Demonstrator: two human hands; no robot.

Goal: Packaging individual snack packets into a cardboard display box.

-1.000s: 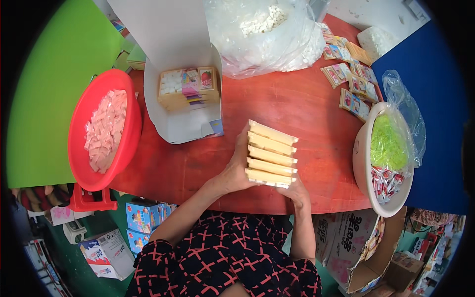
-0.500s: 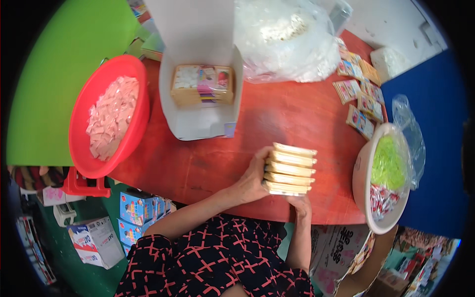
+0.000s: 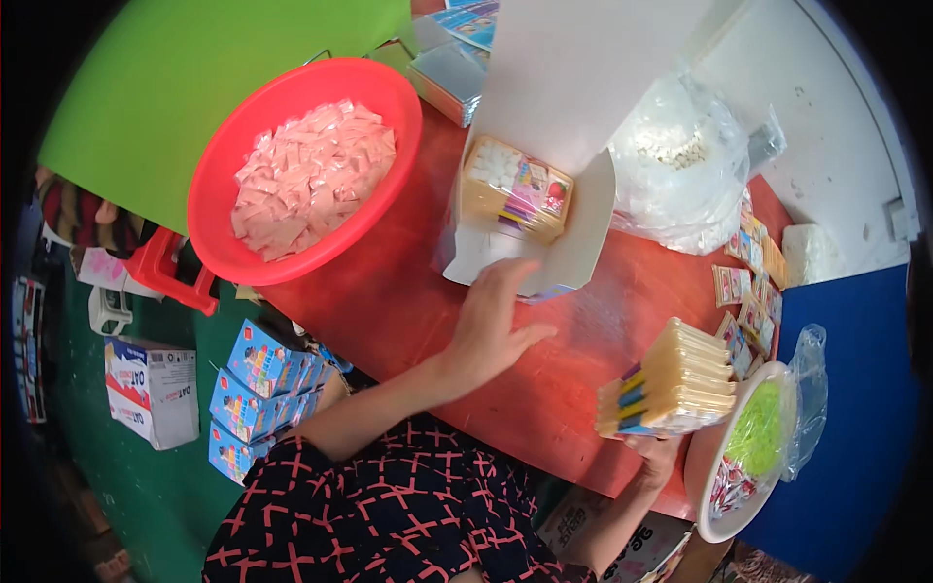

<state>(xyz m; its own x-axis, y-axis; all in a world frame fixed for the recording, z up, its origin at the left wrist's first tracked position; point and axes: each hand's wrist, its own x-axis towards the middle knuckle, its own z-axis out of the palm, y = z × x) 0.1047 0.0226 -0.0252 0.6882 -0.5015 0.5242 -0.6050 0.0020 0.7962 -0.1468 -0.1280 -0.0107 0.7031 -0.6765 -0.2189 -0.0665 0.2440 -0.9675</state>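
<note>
My right hand (image 3: 655,455) holds a thick stack of flat, clear-wrapped packets (image 3: 677,384) from below, at the right front of the red table. The stack's edges show yellowish wrappers with purple, yellow and blue bits. My left hand (image 3: 486,325) is empty, thumb and fingers apart, over the table just in front of an open white carton (image 3: 583,238). Similar packets (image 3: 515,189) stand in a row inside the carton, toward its back. Its tall white lid flap (image 3: 573,78) rises behind them. My right fingers are partly hidden beneath the stack.
A red basin (image 3: 224,214) of pink wrapped pieces stands left. A white basin (image 3: 709,520) with green and red-white packets is at right. Behind are a clear bag of white pieces (image 3: 675,165) and loose packets (image 3: 753,291). Blue boxes (image 3: 262,360) stand below the table's left edge.
My left hand has let go of the packets and moved toward the carton. My right hand now holds a stack alone, farther right. The view has turned, shifting the whole scene.
</note>
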